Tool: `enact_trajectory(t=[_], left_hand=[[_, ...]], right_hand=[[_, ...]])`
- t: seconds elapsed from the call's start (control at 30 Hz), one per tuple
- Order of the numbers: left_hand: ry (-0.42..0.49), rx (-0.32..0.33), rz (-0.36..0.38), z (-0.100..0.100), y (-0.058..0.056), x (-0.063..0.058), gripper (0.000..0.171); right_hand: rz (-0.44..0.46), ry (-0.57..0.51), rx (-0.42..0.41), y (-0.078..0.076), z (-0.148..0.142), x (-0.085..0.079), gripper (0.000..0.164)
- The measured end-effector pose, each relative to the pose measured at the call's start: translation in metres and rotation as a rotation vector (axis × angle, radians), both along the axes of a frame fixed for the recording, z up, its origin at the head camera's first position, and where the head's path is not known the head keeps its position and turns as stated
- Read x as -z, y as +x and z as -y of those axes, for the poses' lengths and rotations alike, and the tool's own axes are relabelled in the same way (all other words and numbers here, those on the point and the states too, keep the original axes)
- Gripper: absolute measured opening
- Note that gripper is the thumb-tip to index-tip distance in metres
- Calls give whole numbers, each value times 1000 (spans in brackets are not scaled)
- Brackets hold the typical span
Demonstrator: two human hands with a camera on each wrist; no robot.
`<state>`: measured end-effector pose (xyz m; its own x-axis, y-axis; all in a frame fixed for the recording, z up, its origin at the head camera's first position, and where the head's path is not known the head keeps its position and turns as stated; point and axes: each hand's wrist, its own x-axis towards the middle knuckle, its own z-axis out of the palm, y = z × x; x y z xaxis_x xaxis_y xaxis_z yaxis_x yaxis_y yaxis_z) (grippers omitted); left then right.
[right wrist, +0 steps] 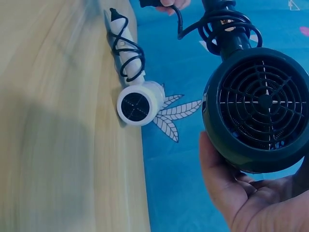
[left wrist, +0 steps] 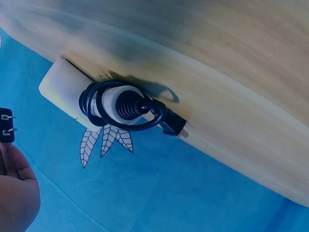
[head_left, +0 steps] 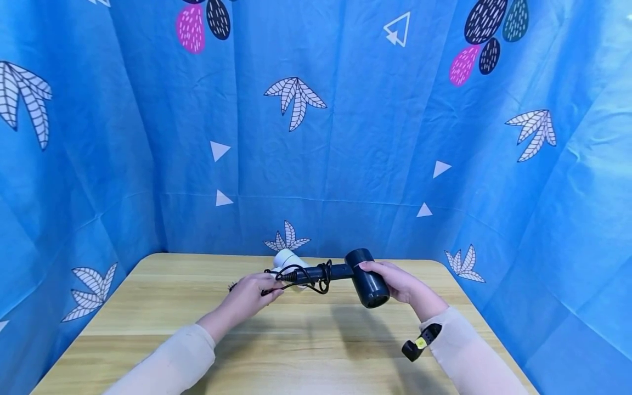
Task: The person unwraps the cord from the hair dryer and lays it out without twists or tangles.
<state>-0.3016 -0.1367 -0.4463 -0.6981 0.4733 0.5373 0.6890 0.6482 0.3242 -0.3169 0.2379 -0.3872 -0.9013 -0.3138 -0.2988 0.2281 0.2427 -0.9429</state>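
A dark hair dryer [head_left: 367, 278] is held above the table, its cord [right wrist: 227, 24] looped round the handle. My right hand [head_left: 395, 280] grips its barrel from the right side; the right wrist view shows the round rear grille, with thumb and palm below it. At the far end of the cord my left hand [head_left: 252, 293] pinches the black plug [left wrist: 7, 125], whose two prongs point outward. Behind lies a white hair dryer [right wrist: 140, 104] at the table's back edge, with its own black cord wound round the handle; in the head view the dark dryer partly covers it.
The wooden table [head_left: 163, 296] has rounded back corners. A blue patterned curtain [head_left: 316, 164] hangs close behind its back edge and along both sides. A black strap device [head_left: 421, 343] with a yellow label sits on my right wrist.
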Motion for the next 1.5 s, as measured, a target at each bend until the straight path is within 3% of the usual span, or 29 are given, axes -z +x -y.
enact_trajectory(t=[0.27,0.43,0.83,1.0,1.23,1.5], left_hand=[[41,54,-20,-1,5,1,10],[51,54,-52,0,7,2,11],[40,54,-41,3,16,-3,12],[45,62,-56,4,20,-7,13],[42,55,-16,7,22,-15,14],[25,65,-38,5,25,-25,15]], right_hand=[[1,-9,40,-2,-2,3,74],[-4,-20,58,-5,-2,6,72],[-12,-9,82,-5,-1,9,75],[-11,-6,80,-5,-1,10,75],[-14,5,79,-6,-2,14,74],[-24,15,83,-7,-3,18,74]])
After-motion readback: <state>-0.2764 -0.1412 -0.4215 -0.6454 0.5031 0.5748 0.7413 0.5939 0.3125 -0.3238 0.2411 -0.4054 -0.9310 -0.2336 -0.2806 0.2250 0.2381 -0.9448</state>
